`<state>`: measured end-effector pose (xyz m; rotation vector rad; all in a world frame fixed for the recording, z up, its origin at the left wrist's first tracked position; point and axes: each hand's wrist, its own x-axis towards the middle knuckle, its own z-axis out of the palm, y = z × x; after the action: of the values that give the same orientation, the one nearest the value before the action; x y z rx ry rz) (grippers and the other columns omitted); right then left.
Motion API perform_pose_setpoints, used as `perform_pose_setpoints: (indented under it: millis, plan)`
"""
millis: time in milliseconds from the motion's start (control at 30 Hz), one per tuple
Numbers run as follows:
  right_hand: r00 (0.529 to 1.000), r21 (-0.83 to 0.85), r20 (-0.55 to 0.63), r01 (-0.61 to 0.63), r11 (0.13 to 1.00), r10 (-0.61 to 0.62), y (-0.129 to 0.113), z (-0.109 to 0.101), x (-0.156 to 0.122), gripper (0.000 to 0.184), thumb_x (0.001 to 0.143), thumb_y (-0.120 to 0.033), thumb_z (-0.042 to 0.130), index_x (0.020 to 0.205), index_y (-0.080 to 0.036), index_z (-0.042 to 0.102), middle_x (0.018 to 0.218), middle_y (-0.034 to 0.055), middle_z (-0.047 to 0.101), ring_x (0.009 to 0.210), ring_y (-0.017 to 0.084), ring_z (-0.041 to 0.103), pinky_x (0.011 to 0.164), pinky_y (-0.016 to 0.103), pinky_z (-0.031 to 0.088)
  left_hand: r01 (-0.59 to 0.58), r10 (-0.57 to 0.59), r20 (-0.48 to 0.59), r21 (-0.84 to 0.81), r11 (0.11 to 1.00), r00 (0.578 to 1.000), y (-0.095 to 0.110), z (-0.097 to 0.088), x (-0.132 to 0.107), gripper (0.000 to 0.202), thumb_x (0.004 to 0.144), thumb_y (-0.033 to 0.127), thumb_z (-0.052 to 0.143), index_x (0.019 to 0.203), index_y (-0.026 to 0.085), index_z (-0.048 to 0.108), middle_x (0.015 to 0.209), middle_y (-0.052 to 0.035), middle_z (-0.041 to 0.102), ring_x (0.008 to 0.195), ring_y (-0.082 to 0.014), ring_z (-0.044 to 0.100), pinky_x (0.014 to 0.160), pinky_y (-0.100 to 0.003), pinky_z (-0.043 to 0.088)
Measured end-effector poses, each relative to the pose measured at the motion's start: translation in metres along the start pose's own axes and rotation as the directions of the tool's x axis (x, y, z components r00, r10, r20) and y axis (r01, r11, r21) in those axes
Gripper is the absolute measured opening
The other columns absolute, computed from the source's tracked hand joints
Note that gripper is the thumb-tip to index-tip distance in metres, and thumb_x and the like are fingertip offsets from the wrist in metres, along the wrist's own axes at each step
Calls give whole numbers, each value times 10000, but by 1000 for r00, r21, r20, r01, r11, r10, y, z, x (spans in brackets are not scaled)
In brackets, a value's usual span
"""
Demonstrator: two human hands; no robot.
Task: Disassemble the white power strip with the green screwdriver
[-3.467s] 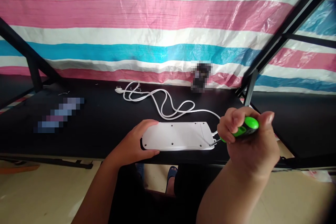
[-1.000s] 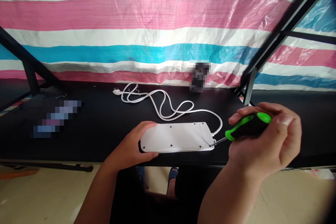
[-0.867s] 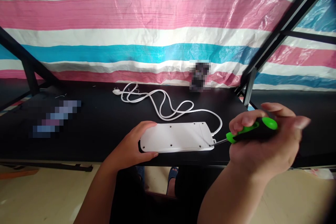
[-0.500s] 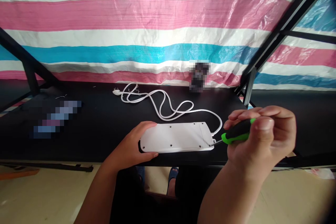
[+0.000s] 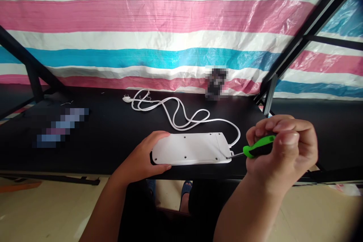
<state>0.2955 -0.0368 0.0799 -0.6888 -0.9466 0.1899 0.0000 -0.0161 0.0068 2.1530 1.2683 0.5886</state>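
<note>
Setting the clock on the white strip (image 5: 195, 147), with twelve pointing away from the seated person, I can follow where everything lies. The strip rests flat on the black table (image 5: 99, 147), near its front edge, long side running from nine to three, the face with the small dark holes (image 5: 185, 157) turned up.

The left hand (image 5: 147, 157) is at nine o'clock, clasping that end of the strip: thumb along the near edge, fingers over the far one. The right hand (image 5: 283, 145), at three, is curled around the green-and-black handle of a screwdriver (image 5: 259, 146). Its thin shaft slants down to the strip, and the tip sits at the corner hole between three and four o'clock; how deep it goes I can't tell.

A cord (image 5: 238, 132) leaves the strip's three o'clock end, bends back and winds in loose loops past twelve to the plug (image 5: 126, 99) at ten. A blurred dark thing (image 5: 216, 83) is at one o'clock, by the striped sheet (image 5: 159, 15) behind the table. Another blurred patch (image 5: 61, 126), bluish, lies well apart toward nine. Down at six, below the table's edge, I see blue sandals (image 5: 186, 188).
</note>
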Motion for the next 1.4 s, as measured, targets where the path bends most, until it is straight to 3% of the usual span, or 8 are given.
perform_pose_setpoints:
  millis: [200, 433, 667, 1000, 1233, 1400]
  plan:
    - [995, -111, -54, 75, 991, -81, 5, 0, 1, 267, 842, -320, 743, 660, -200, 587, 617, -27, 506, 548, 126, 462, 525, 303, 379, -6, 6, -16, 1, 1000, 1000, 1, 0, -1, 777, 791, 387, 837, 1484, 308, 496, 1575, -86, 503, 1436, -337, 530, 1208, -471, 463]
    - [990, -34, -121, -74, 997, 69, -4, -2, 4, 20, 749, -189, 588, 751, -197, 606, 635, -34, 516, 489, 126, 460, 469, 299, 334, 15, -15, -2, -1, 1000, 1000, 2, 0, -1, 790, 793, 383, 835, 1494, 312, 478, 1586, -78, 483, 1438, -333, 521, 1218, -477, 448]
    - [978, 47, -137, -152, 987, 157, -6, -5, 6, 123, 685, -203, 638, 750, -229, 536, 601, -67, 447, 476, 106, 378, 451, 279, 317, 5, -5, 7, -3, 1000, 1000, 0, 0, -1, 786, 808, 393, 831, 1498, 314, 462, 1590, -80, 469, 1447, -326, 505, 1225, -475, 434]
    - [978, 19, -157, -138, 990, 139, -2, -7, 5, 62, 689, -259, 551, 661, -232, 503, 540, -35, 458, 505, 142, 455, 489, 284, 314, 1, -1, -3, -6, 1000, 1000, 0, 0, -1, 796, 799, 392, 840, 1498, 322, 465, 1585, -81, 482, 1433, -336, 521, 1203, -470, 459]
    - [975, 34, -141, -169, 985, 172, -1, -8, 6, 76, 665, -256, 554, 604, -214, 570, 596, 3, 512, 557, 159, 503, 504, 300, 317, 12, -12, 14, -12, 1000, 1000, 0, 0, -1, 788, 815, 405, 831, 1501, 339, 448, 1595, -61, 459, 1443, -320, 503, 1209, -460, 448]
    - [989, -12, -107, -103, 995, 101, -2, -3, 5, 216, 754, -279, 507, 577, -215, 613, 620, 19, 465, 655, 190, 541, 556, 326, 351, 7, -7, 9, -11, 1000, 1000, 0, 0, -1, 791, 805, 387, 834, 1497, 328, 455, 1589, -72, 466, 1440, -325, 507, 1208, -465, 448]
